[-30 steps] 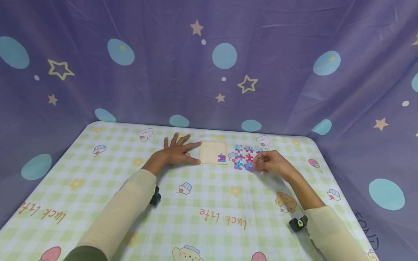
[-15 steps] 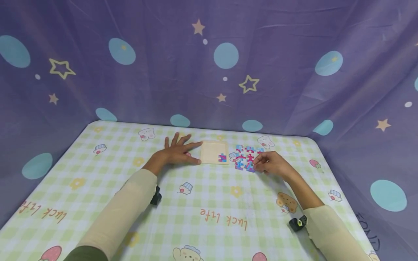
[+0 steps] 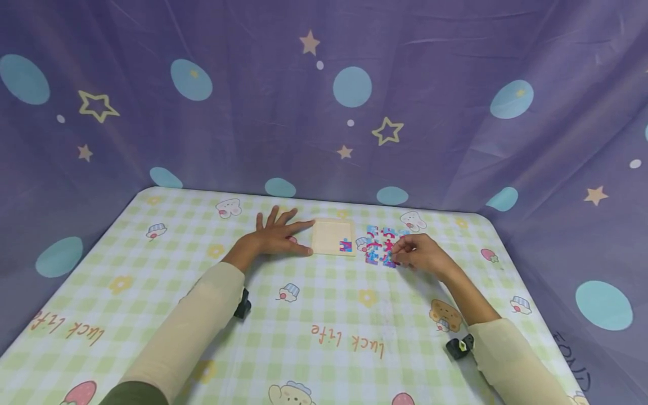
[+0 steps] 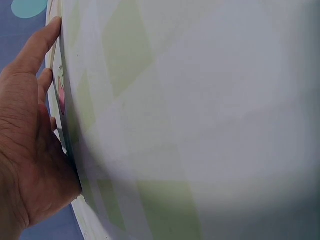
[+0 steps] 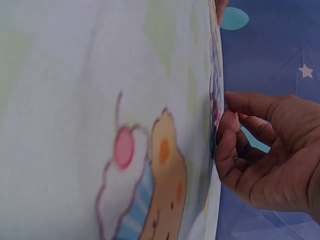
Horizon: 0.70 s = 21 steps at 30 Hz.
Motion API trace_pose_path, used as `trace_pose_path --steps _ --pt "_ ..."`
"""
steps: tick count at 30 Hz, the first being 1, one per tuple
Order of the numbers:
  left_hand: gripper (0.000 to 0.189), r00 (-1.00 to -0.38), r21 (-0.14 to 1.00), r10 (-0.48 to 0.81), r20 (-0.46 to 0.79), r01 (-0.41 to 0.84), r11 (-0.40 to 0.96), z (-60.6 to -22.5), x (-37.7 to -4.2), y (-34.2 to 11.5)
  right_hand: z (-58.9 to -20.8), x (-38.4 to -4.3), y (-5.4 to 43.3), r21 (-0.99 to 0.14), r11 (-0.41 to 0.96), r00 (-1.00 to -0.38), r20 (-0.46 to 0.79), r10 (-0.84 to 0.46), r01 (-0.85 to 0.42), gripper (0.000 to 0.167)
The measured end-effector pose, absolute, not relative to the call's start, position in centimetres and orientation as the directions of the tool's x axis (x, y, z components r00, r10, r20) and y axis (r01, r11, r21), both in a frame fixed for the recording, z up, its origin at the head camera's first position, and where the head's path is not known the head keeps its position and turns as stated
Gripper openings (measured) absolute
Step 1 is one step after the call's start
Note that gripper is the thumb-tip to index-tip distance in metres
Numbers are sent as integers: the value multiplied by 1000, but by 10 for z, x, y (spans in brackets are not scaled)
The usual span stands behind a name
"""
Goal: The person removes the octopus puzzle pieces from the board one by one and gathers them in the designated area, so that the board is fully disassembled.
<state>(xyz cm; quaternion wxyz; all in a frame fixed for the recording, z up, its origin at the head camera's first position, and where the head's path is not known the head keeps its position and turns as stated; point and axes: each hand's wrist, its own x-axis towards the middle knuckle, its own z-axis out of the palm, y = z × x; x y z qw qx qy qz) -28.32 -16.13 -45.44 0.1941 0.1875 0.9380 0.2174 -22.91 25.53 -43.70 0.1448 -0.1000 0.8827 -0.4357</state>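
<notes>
A small square wooden puzzle tray (image 3: 328, 232) lies flat on the table, with one blue and pink jigsaw piece (image 3: 346, 245) in its near right corner. My left hand (image 3: 275, 238) is spread at the tray's left side, thumb and forefinger touching that edge. Right of the tray, several loose jigsaw pieces (image 3: 373, 246) lie in rough rows. At their right side my right hand (image 3: 422, 254) pinches a jigsaw piece (image 5: 226, 106), mostly hidden by the fingertips. In the right wrist view the thumb and forefinger come together there. The left wrist view shows the left hand (image 4: 30, 130) against the cloth.
A green and white checked tablecloth (image 3: 334, 304) with printed cartoons covers the table. Behind it and at both sides hangs a purple curtain (image 3: 253, 112) with stars and dots. Each wrist wears a small black camera (image 3: 243, 305).
The left hand and the tray stay in place. The right fingers shift very slightly at the right-hand pieces. The head view drifts a little.
</notes>
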Motion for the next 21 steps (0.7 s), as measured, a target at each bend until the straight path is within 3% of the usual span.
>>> trace_pose_path --steps 21 --pt "104 -856 463 415 -309 245 852 -455 -284 -160 -436 -240 206 -828 554 -932 -125 -341 -91 15"
